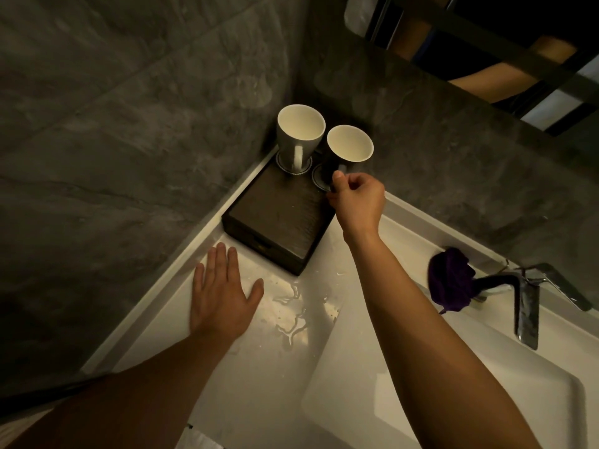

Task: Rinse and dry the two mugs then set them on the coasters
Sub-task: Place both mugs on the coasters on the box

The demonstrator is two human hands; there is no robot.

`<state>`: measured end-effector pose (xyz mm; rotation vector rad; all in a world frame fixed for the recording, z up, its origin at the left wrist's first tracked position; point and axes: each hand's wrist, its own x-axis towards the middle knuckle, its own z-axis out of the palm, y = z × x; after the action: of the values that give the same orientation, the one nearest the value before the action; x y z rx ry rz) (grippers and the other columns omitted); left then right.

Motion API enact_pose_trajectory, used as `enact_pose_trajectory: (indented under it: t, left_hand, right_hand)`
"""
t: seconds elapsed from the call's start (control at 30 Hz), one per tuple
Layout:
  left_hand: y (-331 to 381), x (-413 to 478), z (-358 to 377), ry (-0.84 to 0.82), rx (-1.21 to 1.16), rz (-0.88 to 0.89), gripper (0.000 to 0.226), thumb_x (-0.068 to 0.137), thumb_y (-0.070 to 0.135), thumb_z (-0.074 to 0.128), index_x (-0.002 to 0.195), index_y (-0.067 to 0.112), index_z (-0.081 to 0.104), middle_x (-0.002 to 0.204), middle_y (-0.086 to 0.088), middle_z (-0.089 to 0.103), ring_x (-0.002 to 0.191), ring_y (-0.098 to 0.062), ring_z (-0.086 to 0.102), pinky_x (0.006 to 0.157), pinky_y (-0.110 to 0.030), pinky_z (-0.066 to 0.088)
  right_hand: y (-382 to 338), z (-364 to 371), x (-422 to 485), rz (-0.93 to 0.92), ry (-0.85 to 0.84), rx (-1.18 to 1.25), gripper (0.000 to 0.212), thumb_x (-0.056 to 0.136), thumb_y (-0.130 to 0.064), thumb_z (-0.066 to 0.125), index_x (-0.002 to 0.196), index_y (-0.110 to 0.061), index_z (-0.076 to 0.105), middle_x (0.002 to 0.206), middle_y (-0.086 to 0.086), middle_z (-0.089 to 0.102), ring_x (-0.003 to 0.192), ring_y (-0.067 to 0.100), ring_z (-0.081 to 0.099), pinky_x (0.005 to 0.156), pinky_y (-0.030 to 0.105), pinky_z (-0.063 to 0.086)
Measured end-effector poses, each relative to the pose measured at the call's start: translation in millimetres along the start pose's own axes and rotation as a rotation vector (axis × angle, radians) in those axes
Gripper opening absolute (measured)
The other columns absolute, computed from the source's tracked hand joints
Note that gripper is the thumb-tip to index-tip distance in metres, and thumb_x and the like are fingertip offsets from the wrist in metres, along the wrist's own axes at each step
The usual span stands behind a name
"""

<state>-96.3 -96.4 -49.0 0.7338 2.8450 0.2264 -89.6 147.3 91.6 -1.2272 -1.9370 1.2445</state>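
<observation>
At the far corner of the counter (259, 384), on a dark wooden box (278, 222), we see both mugs upright, mouths up, long axes vertical, handles turned toward the viewer. Here the white mug (299, 137) stands on its coaster (281, 164); the dark mug (348, 150) sits over the second coaster (319, 180) (contact cannot be told). Our right hand (359, 199) pinches the dark mug's handle with curled fingers; our left hand (223, 296) lies flat on the wet counter, fingers straight.

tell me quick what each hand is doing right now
left hand: open, flat on the counter
right hand: closed, holding the dark mug by its handle
</observation>
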Motion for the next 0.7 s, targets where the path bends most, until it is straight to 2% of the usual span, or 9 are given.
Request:
enact_pose_trajectory:
  t: [0.13,0.2,0.3,0.4,0.47,0.53,0.7]
  left_hand:
    - [0,0,0,-0.002,0.002,0.0,0.095,0.094,0.073,0.012,0.167,0.013,0.009,0.176,-0.012,0.005,0.163,-0.027,0.003,0.131,-0.047,0.009]
    - [0,0,-1,0.002,-0.009,-0.001,0.095,0.093,0.073,0.014,0.167,0.012,0.012,0.176,-0.013,0.008,0.163,-0.028,0.005,0.131,-0.048,0.01]
    - [1,0,-1,-0.002,-0.013,0.001,0.096,0.093,0.073,0.014,0.167,0.012,0.013,0.175,-0.013,0.009,0.162,-0.028,0.006,0.131,-0.049,0.011]
    - [1,0,-2,0.006,-0.016,0.001,0.095,0.094,0.073,0.016,0.167,0.012,0.015,0.175,-0.013,0.011,0.162,-0.028,0.007,0.13,-0.049,0.013]
    - [1,0,-2,0.012,-0.027,-0.001,0.094,0.094,0.072,0.019,0.167,0.012,0.017,0.175,-0.013,0.013,0.162,-0.028,0.009,0.13,-0.049,0.013]
    - [1,-1,-2,0.005,-0.021,-0.004,0.094,0.094,0.072,0.017,0.167,0.013,0.015,0.175,-0.012,0.011,0.162,-0.027,0.007,0.131,-0.049,0.011]
    - [0,0,-2,-0.007,-0.013,-0.002,0.095,0.094,0.073,0.013,0.167,0.014,0.011,0.176,-0.011,0.005,0.163,-0.026,0.002,0.131,-0.048,0.01]
  right_hand:
    - [-2,-4,-2,-0.027,-0.028,-0.047,0.024,0.096,-0.036,0.067,0.078,-0.021,0.066,0.076,0.002,0.073,0.074,0.019,0.073,0.077,0.048,0.062]
    - [-3,-7,-8,-0.077,0.051,-0.134,0.023,0.097,-0.039,0.066,0.085,-0.019,0.065,0.082,0.0,0.07,0.077,0.014,0.067,0.074,0.037,0.059]
    - [-5,-4,-26,-0.24,0.174,-0.139,0.017,0.098,-0.032,0.065,0.092,-0.016,0.062,0.088,0.001,0.065,0.077,0.012,0.06,0.067,0.027,0.05]
    - [-9,19,-38,-0.314,-0.007,-0.169,0.014,0.098,-0.027,0.065,0.104,-0.014,0.066,0.097,0.002,0.067,0.083,0.011,0.06,0.072,0.019,0.048]
    - [-12,37,-35,-0.295,-0.08,-0.188,0.025,0.099,-0.03,0.064,0.117,-0.014,0.066,0.109,0.003,0.068,0.095,0.013,0.063,0.083,0.024,0.053]
    - [-16,51,-28,-0.276,-0.086,-0.169,0.029,0.099,-0.03,0.063,0.122,-0.013,0.066,0.115,0.005,0.068,0.101,0.016,0.064,0.09,0.032,0.055]
    - [-23,66,-16,-0.225,-0.061,-0.155,0.025,0.102,-0.024,0.06,0.121,-0.01,0.069,0.116,0.006,0.069,0.101,0.018,0.065,0.091,0.033,0.054]
